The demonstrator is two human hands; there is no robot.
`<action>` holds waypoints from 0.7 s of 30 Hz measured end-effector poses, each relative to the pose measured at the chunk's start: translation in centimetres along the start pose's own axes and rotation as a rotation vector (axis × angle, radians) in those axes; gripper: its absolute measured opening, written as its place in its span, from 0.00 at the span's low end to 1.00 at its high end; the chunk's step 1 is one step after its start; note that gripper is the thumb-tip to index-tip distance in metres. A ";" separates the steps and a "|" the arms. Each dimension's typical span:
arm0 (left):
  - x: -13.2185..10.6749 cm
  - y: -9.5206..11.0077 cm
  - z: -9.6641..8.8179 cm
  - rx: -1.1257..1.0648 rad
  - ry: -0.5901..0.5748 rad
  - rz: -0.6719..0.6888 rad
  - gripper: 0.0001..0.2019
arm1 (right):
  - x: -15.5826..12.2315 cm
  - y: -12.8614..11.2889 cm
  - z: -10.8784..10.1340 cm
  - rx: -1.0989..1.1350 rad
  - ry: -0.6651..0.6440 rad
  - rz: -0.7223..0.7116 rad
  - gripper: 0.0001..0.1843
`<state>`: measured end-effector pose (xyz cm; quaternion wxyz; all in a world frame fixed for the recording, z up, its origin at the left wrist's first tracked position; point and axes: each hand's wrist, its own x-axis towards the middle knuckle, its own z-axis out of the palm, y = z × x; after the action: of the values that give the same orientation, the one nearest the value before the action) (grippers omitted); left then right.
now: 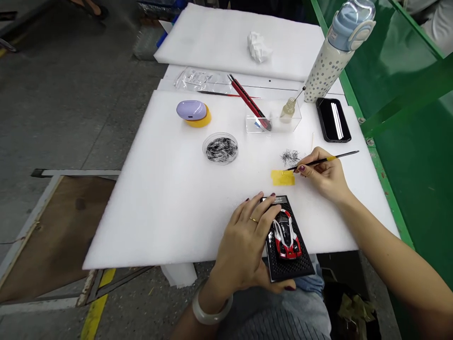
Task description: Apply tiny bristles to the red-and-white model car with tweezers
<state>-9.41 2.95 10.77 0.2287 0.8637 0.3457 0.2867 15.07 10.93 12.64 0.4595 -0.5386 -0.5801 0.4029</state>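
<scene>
On worktop [170, 203], dish [205, 148] is placed left of tape [283, 178], vial [288, 110] and tool [249, 101] held in box [250, 126] behind, phone [333, 121] set right of box.

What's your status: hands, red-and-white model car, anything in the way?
Left hand gripping black rectangular base; right hand holding slim black tool, tip near yellow rectangular patch. Model car on base. Possible clutter: loose black strands near tip.

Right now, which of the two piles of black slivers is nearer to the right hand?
The loose pile, just beyond the yellow piece on the white sheet; the other pile sits farther left in a round clear dish.
</scene>
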 end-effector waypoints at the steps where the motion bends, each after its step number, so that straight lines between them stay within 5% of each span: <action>1: 0.0 0.0 0.0 0.003 -0.002 -0.001 0.53 | 0.0 0.0 0.0 0.003 -0.008 -0.001 0.26; 11: -0.1 -0.1 0.0 0.006 -0.015 -0.006 0.55 | -0.3 0.1 0.1 -0.024 -0.020 -0.019 0.21; 21: 0.3 0.5 -0.6 -0.099 -0.055 -0.066 0.54 | -5.3 -2.7 1.9 0.487 0.220 -0.026 0.12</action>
<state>-9.45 2.95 11.59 0.2899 0.8471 0.3529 0.2717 12.56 5.41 14.24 0.6411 -0.4451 -0.4195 0.4635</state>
